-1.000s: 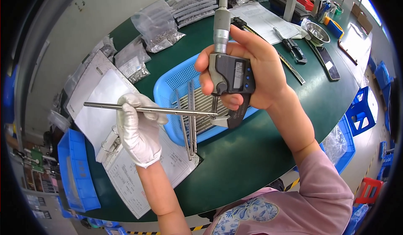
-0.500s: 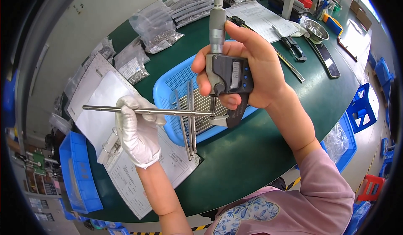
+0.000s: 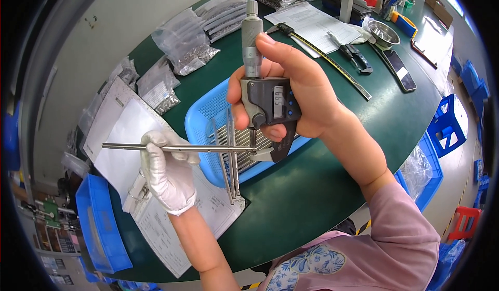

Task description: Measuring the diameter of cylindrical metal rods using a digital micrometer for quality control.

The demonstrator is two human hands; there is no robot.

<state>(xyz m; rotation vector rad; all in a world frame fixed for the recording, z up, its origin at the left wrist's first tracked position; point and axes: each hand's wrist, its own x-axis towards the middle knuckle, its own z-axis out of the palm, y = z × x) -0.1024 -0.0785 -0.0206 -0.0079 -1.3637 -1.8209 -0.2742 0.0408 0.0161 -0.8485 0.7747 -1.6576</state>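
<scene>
The thin metal rod (image 3: 176, 147) looks hard, smooth and light, so the gloved left hand (image 3: 165, 174) pinches its middle while the bare right hand (image 3: 299, 96) grips the measuring tool (image 3: 262, 101) clamped on its end, above the blue basket (image 3: 205, 119) on the green worktop (image 3: 312, 187).

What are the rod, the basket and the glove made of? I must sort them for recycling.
Rod: apparently bare metal, grey with a dull shine. Basket: seemingly moulded plastic, bright blue, perforated walls. Glove on the left hand: probably thin white fabric, matte and creased.
</scene>
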